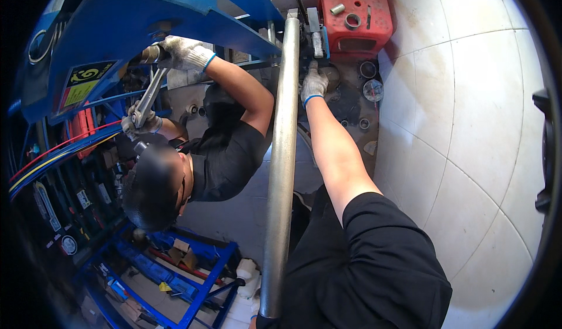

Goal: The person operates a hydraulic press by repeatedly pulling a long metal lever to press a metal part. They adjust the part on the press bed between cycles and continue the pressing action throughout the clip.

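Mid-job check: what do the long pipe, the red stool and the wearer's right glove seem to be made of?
Long pipe: metal, perhaps steel, with a satin grey finish; bright streaks run along its length.
Red stool: probably moulded plastic, lightly glossy but dirty; it has rounded corners and holes in the seat.
Right glove: likely knitted fabric, matte off-white; it looks soft and textured.

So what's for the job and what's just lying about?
Seem in use:
long silver metal wrench, in a co-worker's white-gloved hand
large blue metal machine frame
long silver metal pipe (maybe), near the wearer's white-gloved right hand

Seem just lying about:
short silver metal cylinder on the square red plastic stool
silver metal ring, same stool
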A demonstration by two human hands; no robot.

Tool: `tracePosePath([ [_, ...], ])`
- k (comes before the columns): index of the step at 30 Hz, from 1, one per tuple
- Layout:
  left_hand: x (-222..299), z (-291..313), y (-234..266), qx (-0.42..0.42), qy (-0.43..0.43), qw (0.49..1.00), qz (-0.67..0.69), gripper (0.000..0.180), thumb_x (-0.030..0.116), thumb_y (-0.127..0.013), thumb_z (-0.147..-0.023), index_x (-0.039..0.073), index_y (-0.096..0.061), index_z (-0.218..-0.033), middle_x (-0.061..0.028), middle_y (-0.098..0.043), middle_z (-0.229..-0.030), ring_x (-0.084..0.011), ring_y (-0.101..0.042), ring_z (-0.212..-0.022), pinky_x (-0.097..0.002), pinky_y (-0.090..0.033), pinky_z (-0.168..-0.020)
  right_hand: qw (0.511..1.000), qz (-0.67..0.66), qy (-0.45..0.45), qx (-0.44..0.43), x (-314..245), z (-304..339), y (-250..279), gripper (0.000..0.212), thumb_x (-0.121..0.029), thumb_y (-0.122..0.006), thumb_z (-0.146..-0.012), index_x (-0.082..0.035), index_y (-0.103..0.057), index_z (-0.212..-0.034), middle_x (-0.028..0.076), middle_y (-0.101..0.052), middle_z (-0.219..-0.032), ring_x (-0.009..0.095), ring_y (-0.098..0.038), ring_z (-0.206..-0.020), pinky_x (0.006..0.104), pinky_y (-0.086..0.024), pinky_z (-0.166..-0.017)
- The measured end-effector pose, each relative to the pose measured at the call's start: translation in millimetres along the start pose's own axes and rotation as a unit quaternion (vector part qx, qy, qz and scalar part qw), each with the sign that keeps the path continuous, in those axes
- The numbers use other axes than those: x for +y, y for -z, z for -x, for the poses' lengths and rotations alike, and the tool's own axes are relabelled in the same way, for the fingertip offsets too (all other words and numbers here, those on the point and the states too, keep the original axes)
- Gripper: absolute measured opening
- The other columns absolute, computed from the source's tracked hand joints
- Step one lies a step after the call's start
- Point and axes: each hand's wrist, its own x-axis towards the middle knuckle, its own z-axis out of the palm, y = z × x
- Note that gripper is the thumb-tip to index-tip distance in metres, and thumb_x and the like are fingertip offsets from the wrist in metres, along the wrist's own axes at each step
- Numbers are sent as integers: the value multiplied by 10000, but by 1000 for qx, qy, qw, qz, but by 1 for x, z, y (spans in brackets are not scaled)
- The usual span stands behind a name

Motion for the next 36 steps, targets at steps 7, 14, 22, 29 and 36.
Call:
tracePosePath([
  [7,-15,14,-7,7,-14,1000,20,399,402,-580,-954,40,-699,-1073,-195,-714,-1024,-375,-684,-951,-476,-530,-846,998,34,18,46,-3,6,-4,928,-741,-503,-893,88,-556,-1309,280,-584,-1337,442,-565,-1220,450,-472,-1013],
  [14,25,20,8,32,-154,986,59,412,406,-600,-942,30,-698,-1080,-199,-712,-1051,-374,-681,-982,-466,-526,-870,984,35,-3,-174,6,68,97,819,-637,-487,-954,44,-490,-1409,223,-619,-1316,330,-588,-1214,402,-449,-1027],
  [22,207,11,103,-15,-267,947,178,453,366,-544,-946,63,-633,-1272,-197,-660,-1247,-375,-591,-1208,-433,-445,-1032,874,-121,-94,-461,-119,396,279,503,-484,-510,-1009,-9,-610,-1143,142,-673,-973,238,-663,-850,348,-547,-756],
  [29,156,-28,86,-45,-207,959,186,434,348,-540,-955,60,-641,-1264,-196,-654,-1272,-360,-585,-1236,-423,-448,-1040,898,-64,-103,-423,-158,473,259,212,-256,-615,-964,-45,-625,-968,93,-621,-748,228,-613,-654,336,-480,-589],
  [36,42,-73,35,-23,-187,956,226,374,272,-555,-942,18,-671,-1191,-157,-721,-1088,-297,-673,-1004,-392,-508,-874,926,7,-57,-372,-131,458,266,167,-185,-641,-908,-60,-622,-1017,64,-617,-728,185,-600,-605,318,-461,-503],
])
